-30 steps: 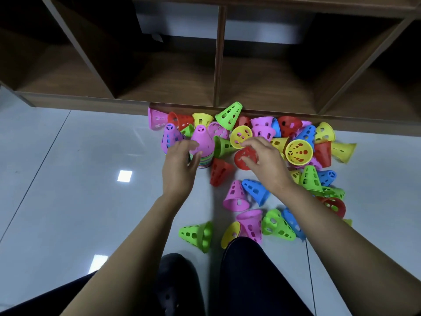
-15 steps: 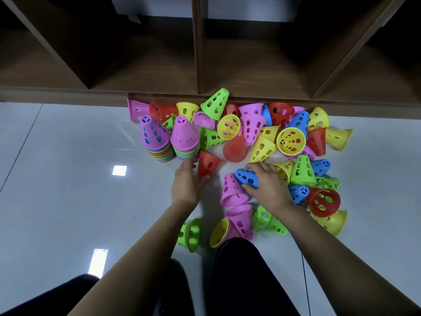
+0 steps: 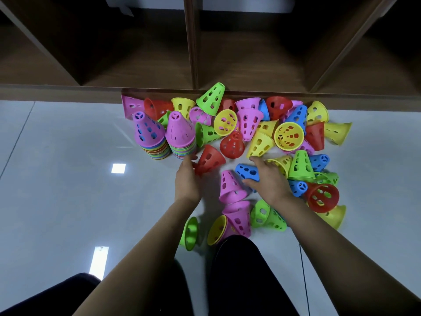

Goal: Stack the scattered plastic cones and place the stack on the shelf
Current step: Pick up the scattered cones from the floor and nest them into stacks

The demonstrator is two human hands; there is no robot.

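While the right hand (image 3: 267,179) pinches a blue cone (image 3: 247,171) lying on its side just right of centre, thumb on its near side and fingers over its far side, the left hand (image 3: 186,179) rests against the wide rim of a toppled red cone (image 3: 209,159); I cannot tell whether its fingers close round that rim. Two upright stacks stand side by side at centre left, a purple-topped stack (image 3: 149,142) and a pink-topped stack (image 3: 181,139). Scattered cones (image 3: 289,134) of many colours spread across the pale tiled floor (image 3: 57,179) in the middle and right of the frame, up to the foot of the wooden shelf (image 3: 68,92) along the top.
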